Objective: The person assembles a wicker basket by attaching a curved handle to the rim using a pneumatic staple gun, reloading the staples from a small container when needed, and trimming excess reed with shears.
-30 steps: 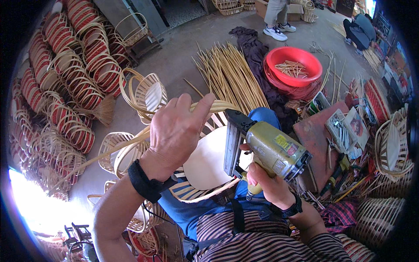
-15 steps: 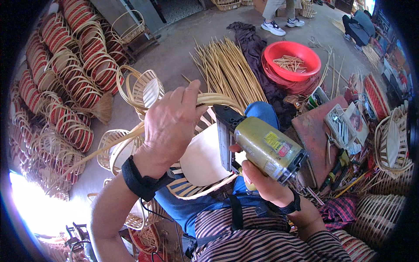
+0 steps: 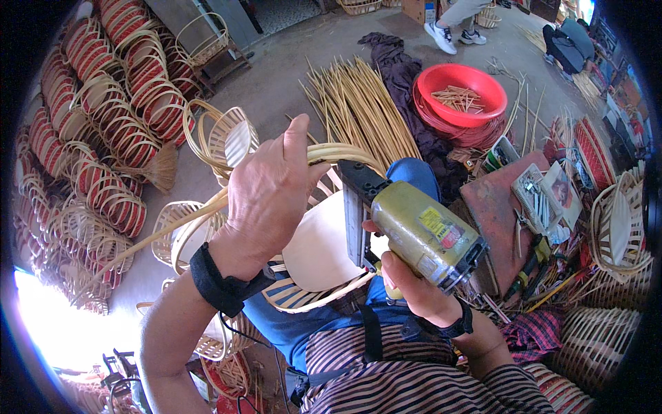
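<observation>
On my lap rests a pale woven basket (image 3: pixel 318 243) with a smooth oval base and an open slatted side. My left hand (image 3: pixel 267 190) is closed on a long cane strip (image 3: pixel 176 222) at the basket's far rim; the strip's tail trails to the lower left. In my right hand (image 3: pixel 417 286) is a yellow-green staple gun (image 3: pixel 426 226), gripped by its handle. The gun's black nose (image 3: pixel 360 178) meets the cane rim (image 3: pixel 345 153) just right of my left fingers. My left palm and the strip inside it are hidden.
Stacked red-and-natural baskets (image 3: pixel 103 103) fill the left side. Ahead lie a bundle of cane sticks (image 3: pixel 362 103), a dark cloth (image 3: pixel 393 62) and a red basin (image 3: pixel 493 83). A board (image 3: pixel 493 207) with a tray of staples (image 3: pixel 538 196) is at right. A person's legs (image 3: pixel 458 17) are beyond.
My left hand has shifted slightly, its index finger pointing up more. The staple gun stays nearly in place at the rim. The far person's feet have stepped right.
</observation>
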A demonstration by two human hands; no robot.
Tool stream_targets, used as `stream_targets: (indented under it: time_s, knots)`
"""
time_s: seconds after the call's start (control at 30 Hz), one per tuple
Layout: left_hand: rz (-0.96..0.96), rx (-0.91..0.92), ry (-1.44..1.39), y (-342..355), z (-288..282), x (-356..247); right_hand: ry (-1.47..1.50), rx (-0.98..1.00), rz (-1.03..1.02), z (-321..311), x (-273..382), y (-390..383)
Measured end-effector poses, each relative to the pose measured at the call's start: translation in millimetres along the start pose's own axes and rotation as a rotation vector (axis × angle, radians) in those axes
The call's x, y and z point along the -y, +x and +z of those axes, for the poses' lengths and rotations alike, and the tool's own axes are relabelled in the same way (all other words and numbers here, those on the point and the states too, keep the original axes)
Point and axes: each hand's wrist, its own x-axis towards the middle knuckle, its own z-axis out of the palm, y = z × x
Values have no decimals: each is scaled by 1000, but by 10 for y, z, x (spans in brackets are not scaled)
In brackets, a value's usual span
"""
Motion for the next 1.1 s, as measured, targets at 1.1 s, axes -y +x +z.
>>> stream_targets:
  time_s: [1.1]
  knots:
    - [-13, 128, -19, -8, -253, 92, 75, 117, 95, -291, 374, 429]
